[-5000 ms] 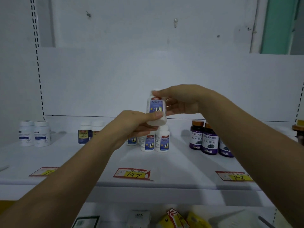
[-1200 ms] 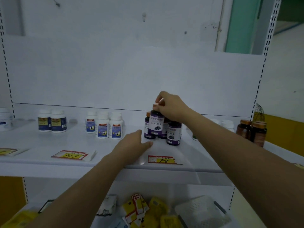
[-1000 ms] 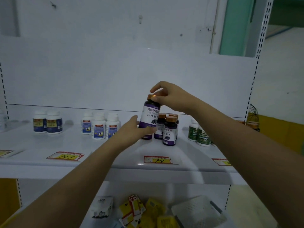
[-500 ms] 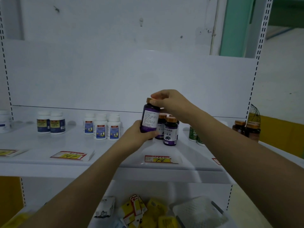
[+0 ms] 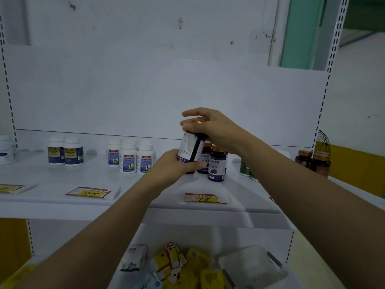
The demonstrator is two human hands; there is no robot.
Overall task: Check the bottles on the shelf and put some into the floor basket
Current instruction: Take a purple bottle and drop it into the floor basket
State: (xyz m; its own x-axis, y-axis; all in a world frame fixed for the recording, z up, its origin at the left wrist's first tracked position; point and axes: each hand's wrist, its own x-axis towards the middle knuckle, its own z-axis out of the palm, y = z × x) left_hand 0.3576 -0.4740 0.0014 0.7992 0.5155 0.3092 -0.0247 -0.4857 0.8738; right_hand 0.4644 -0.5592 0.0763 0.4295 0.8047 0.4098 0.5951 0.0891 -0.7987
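A dark purple bottle (image 5: 190, 148) with a gold cap is held just above the white shelf (image 5: 62, 180), its white back label turned toward me. My right hand (image 5: 210, 127) grips its cap from above. My left hand (image 5: 177, 163) cups its base. Two more purple bottles (image 5: 216, 165) stand on the shelf right behind it. White bottles (image 5: 133, 156) with blue labels stand in a group to the left. No floor basket is in view.
Blue-and-yellow labelled bottles (image 5: 65, 152) stand further left, green ones (image 5: 244, 168) and brown ones (image 5: 314, 162) to the right. Price tags (image 5: 89, 192) lie along the shelf's front edge. Yellow packets (image 5: 177, 261) and a white perforated tray (image 5: 252, 265) lie on the lower shelf.
The right hand took the purple bottle off the shelf, the left hand came up under it, and the bottle has been turned from its front label to its back label.
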